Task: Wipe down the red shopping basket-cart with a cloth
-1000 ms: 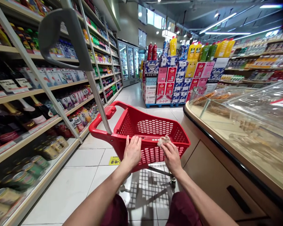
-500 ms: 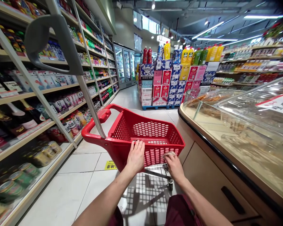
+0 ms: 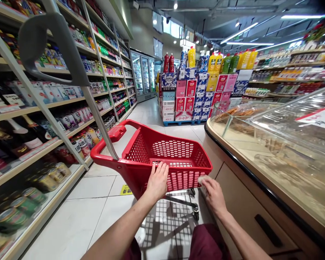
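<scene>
One red cart (image 3: 184,168), centre of frame, upright on pale floor tiles (image 3: 83,213). Basket interior visible, perforated walls. A wheel (image 3: 195,213) shows below its right end; grid-like shadow (image 3: 162,224) on the tiles underneath.

Left hand (image 3: 158,180): resting on the near rim, roughly mid-basket. Fingers nearly straight, side by side, tips over the rim; nothing gripped.

Right hand (image 3: 214,193): at the basket's right end, below rim level. Fingers bent and brought together, pinching a pale cloth (image 3: 203,178). Cloth appears against the lower right corner; contact with the plastic cannot be told.

Metal pole (image 3: 100,124) at the cart's left end, leaning up and left to a grey handle (image 3: 78,68), upper left of frame. Yellow floor sign (image 3: 126,189) partly behind the cart.

Right side of frame: display case (image 3: 234,202), brown food under clear covers. Left side: drinks shelves (image 3: 40,97), cans (image 3: 34,196) at lower left. Upper centre: stacked boxes (image 3: 191,99) topped with bottles (image 3: 191,57); glass-door coolers (image 3: 144,74) farther back. Maroon trousers (image 3: 207,242), bottom edge.
</scene>
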{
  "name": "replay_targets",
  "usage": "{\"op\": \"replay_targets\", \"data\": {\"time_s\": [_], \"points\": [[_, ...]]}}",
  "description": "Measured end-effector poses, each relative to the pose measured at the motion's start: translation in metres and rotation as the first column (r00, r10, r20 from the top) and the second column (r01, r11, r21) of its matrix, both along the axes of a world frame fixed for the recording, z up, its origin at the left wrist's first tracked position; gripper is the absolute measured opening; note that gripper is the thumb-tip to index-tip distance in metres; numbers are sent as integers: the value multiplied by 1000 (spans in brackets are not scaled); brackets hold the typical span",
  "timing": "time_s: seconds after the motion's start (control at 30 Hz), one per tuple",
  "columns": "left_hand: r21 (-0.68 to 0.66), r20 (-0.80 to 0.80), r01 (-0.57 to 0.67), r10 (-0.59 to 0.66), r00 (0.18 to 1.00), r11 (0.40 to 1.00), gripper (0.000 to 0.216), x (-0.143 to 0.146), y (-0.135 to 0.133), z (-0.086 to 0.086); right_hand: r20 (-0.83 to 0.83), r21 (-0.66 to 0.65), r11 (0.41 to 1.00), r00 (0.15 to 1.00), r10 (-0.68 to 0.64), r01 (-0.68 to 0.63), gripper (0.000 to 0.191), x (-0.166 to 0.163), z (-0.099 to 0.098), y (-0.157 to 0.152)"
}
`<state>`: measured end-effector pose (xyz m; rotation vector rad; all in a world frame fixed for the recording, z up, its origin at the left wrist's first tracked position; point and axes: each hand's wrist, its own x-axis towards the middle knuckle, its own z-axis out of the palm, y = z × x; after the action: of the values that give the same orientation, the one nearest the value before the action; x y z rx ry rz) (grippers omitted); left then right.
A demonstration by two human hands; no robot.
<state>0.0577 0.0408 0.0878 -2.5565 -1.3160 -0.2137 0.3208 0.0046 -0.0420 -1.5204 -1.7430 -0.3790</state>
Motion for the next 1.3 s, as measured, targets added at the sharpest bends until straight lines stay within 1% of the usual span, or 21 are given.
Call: {"op": "replay_targets", "data": {"time_s": [0.1,0.17,0.23,0.3,0.33,0.4,0.43,0.47,0.5,0.57,0.63,0.7,0.77,0.87,0.93,0.97,1.0,1.1,1.17,1.23,1.3], "points": [[23,-11,5,-5,1000,1000,60,5,-2,-4,-82,127,987,993,-84,94,35,2,12,8],[26,-33,27,-26,999,999,63,6,-3,-5,-71,97,991,994,-87,94,37,0,13,10],[25,-36,41,-40,999,999,63,1,-2,-4,-36,35,999,999,-31,32,38,1,8,7],[49,-10,11,-11,1000,999,60,-8,-1,-1,-44,31,999,999,-15,17,39,7,7,5],[67,4,-14,14,1000,998,59,-13,0,1,-75,62,996,996,-53,58,41,12,11,6],[96,21,-63,62,998,993,60,-22,1,4,-158,129,974,974,-165,186,47,15,26,15],[102,22,-73,72,997,992,60,-25,2,4,-179,141,966,965,-191,217,49,11,37,22],[104,22,-78,76,997,991,59,-26,1,4,-177,138,968,967,-183,209,50,3,48,28],[106,24,-83,80,996,991,58,-26,1,3,-157,124,979,977,-144,164,49,-12,58,35],[115,32,-93,90,995,989,57,-26,1,-1,-70,78,997,997,12,-6,48,-50,72,45],[127,33,-78,75,997,989,58,-26,0,-4,27,70,984,987,161,-162,50,-85,78,48],[146,32,-59,55,998,988,60,-28,1,-6,108,72,970,969,223,-231,52,-96,76,47],[163,37,-51,46,998,985,61,-30,1,-7,146,49,981,973,177,-186,52,-77,68,43],[173,49,-41,33,998,984,63,-31,1,-10,111,10,999,992,-53,52,48,-24,54,38],[180,65,-42,31,997,983,62,-29,0,-13,48,31,982,981,-188,187,46,-8,48,36],[185,76,-47,34,997,982,62,-28,-1,-15,28,46,979,980,-198,197,47,-10,46,35],[190,86,-54,38,996,980,61,-27,-1,-16,26,57,985,986,-165,164,48,-17,46,34],[194,95,-64,46,994,979,60,-27,-2,-18,100,55,997,994,52,-58,53,-47,49,32],[191,83,-55,40,996,980,60,-29,-3,-17,151,27,992,981,120,-126,53,-47,52,31],[187,69,-40,28,997,982,60,-31,-4,-16,157,17,998,986,55,-58,53,-29,52,31],[183,63,-36,24,998,982,60,-30,-5,-15,120,26,996,989,-82,80,50,-11,50,32]]}}
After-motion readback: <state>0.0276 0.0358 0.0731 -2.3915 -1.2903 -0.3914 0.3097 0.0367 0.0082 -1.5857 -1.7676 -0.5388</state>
